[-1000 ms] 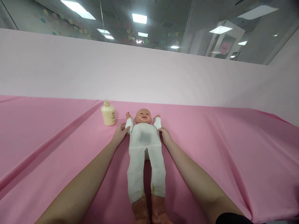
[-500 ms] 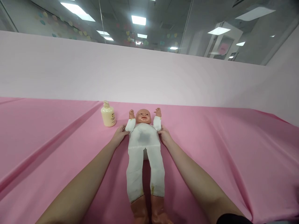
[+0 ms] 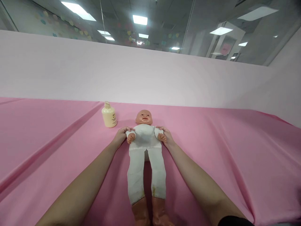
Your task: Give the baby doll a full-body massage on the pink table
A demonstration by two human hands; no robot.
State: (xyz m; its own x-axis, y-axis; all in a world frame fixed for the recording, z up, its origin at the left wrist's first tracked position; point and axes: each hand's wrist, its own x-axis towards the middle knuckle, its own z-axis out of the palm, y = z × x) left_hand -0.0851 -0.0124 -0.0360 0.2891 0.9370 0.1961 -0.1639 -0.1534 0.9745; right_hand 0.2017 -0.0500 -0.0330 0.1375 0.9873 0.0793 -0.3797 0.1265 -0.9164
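A baby doll (image 3: 146,138) with a white cloth body lies on its back, head away from me and feet toward me. My left hand (image 3: 121,135) grips the doll's arm on the left side, fingers curled over the white sleeve. On the other side my right hand (image 3: 166,137) has hold of the doll's other arm in the same way. Both doll arms are bent down beside the chest, their small plastic hands pointing toward me. Part of my fingers is hidden behind the doll's arms.
A cream pump bottle (image 3: 109,116) stands to the left of the doll's head. Pink cloth (image 3: 70,135) with several folds covers the surface. Behind it rises a white wall (image 3: 145,78), with a glass pane (image 3: 164,25) above.
The doll's arms have swung from raised beside its head to lowered beside its chest. My hands have stayed at nearly the same place, and the bottle has not moved.
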